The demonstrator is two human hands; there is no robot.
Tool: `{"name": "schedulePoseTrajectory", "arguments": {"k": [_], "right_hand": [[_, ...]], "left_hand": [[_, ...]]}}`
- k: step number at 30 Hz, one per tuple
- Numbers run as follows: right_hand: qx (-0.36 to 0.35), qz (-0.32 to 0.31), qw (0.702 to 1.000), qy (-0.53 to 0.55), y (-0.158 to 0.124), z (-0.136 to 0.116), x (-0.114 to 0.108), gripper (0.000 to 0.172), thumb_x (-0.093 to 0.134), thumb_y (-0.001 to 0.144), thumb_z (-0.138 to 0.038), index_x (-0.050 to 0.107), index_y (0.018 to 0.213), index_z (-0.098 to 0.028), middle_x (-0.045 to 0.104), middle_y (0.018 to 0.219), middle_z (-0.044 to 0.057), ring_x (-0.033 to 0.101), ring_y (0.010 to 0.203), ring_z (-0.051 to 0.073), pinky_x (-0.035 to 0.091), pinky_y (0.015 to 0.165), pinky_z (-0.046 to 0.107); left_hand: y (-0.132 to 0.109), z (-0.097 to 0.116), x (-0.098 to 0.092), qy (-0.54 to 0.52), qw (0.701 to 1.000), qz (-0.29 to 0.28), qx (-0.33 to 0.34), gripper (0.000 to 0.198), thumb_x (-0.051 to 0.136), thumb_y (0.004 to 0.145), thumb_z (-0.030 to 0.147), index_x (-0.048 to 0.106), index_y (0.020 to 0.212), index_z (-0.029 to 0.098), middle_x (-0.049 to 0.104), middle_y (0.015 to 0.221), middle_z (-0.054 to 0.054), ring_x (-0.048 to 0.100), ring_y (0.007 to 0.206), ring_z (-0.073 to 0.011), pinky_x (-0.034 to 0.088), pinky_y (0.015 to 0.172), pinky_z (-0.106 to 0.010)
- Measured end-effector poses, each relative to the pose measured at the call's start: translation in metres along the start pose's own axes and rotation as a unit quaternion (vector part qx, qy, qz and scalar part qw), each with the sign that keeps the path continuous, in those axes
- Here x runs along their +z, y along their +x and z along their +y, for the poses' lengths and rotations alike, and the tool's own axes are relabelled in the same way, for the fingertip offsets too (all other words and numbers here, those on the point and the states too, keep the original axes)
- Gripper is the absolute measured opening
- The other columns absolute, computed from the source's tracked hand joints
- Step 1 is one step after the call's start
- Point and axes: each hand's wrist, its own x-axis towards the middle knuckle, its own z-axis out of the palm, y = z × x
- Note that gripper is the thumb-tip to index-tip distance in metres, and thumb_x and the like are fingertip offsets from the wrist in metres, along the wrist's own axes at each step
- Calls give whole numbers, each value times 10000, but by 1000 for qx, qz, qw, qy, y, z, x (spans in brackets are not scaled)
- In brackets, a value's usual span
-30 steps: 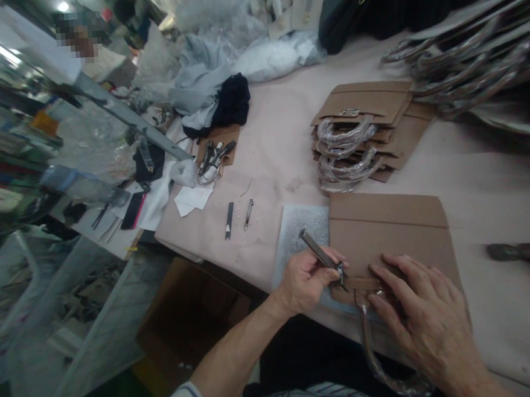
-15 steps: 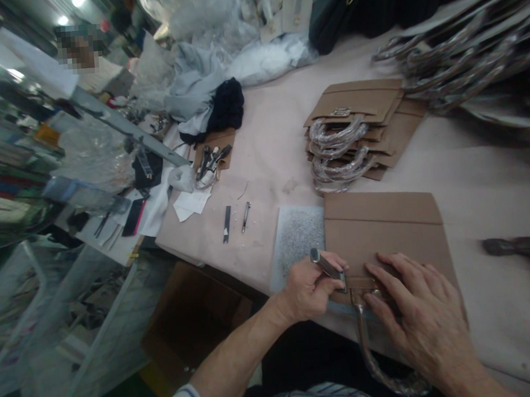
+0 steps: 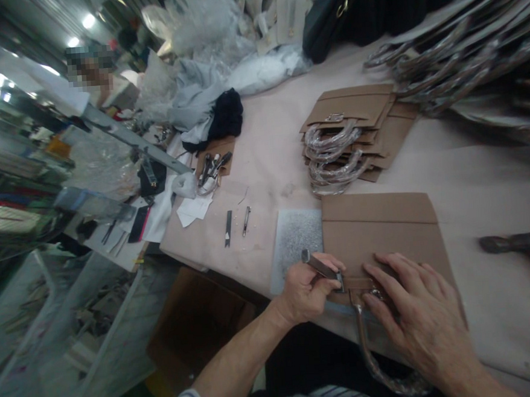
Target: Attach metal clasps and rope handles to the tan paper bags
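Observation:
A brown bag panel (image 3: 384,220) lies at the table's front edge, partly over a speckled pale board (image 3: 297,238). Its plastic-wrapped handle (image 3: 363,343) hangs toward my lap. Between thumb and fingers, my left hand (image 3: 307,289) grips a metal punch (image 3: 322,266), tilted, its lower end at the panel's left edge beside a strap. My right hand (image 3: 418,309) lies spread on the panel, fingertips near the strap and a small metal ring (image 3: 375,293). Whatever is beneath that palm is hidden.
A hammer (image 3: 513,243) with a dark head lies at right. Behind the panel is a stack of similar brown panels (image 3: 353,104) with wrapped handles. A flat metal strip (image 3: 228,228) and a slim metal tool (image 3: 246,221) lie left. A cardboard box (image 3: 197,330) stands below the table.
The top of the punch has tipped a little to the left in my left hand. My right hand stays on the panel. The whole view has shifted slightly.

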Motion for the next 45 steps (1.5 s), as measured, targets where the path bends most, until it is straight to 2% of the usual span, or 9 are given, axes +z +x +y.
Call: {"name": "schedulePoseTrajectory", "arguments": {"k": [8, 12, 22, 27, 32, 38, 45], "right_hand": [[2, -2, 1000, -6, -1, 1, 1, 367, 400, 1015, -377, 613, 1232, -172, 606, 1310, 146, 537, 1225, 354, 399, 1036, 570], [-7, 4, 1000, -13, 0, -1, -1, 354, 408, 1020, -371, 604, 1236, -170, 610, 1299, 143, 544, 1209, 362, 408, 1020, 566], [-10, 5, 1000, -10, 1, 0, -1, 355, 419, 1017, -362, 618, 1223, -152, 601, 1302, 149, 546, 1195, 371, 419, 1004, 581], [-1, 1, 1000, -3, 0, -1, -1, 342, 431, 1018, -357, 625, 1221, -163, 601, 1303, 143, 541, 1209, 357, 411, 1022, 569], [-8, 8, 1000, -18, 0, -2, -1, 355, 418, 1019, -362, 630, 1216, -157, 602, 1305, 144, 538, 1208, 357, 410, 1023, 564], [-7, 7, 1000, -16, 0, -1, 1, 367, 427, 1013, -373, 635, 1224, -157, 601, 1306, 143, 534, 1212, 358, 420, 1009, 560], [-7, 8, 1000, -16, -2, 0, 2, 376, 417, 1012, -374, 637, 1227, -158, 603, 1305, 147, 534, 1214, 348, 416, 1020, 558]], "left_hand": [[-3, 1, 2, 77, 997, -1, 27, 105, 615, 953, 243, 621, 999, 149, 744, 994, -126, 717, 964, -219, 606, 864, -381], [-3, 0, 3, 74, 997, 5, 21, 106, 617, 952, 244, 620, 994, 147, 739, 976, -125, 716, 948, -217, 605, 852, -373], [6, -2, -3, 58, 996, -74, 3, 98, 570, 942, 250, 596, 924, 157, 700, 979, -117, 699, 951, -220, 595, 883, -394], [5, -2, -2, 63, 996, -55, 10, 115, 567, 945, 263, 597, 918, 155, 705, 967, -116, 694, 954, -222, 586, 884, -402], [1, -2, -3, 80, 995, -66, 13, 121, 565, 949, 272, 590, 922, 157, 702, 1008, -127, 689, 988, -228, 581, 907, -413], [-3, -5, 0, 98, 993, -52, 37, 91, 583, 929, 244, 580, 955, 157, 699, 997, -123, 695, 978, -231, 590, 900, -415], [-2, -7, 1, 111, 989, -75, 59, 80, 583, 902, 196, 570, 976, 171, 693, 1009, -106, 689, 1008, -235, 586, 908, -399]]}}
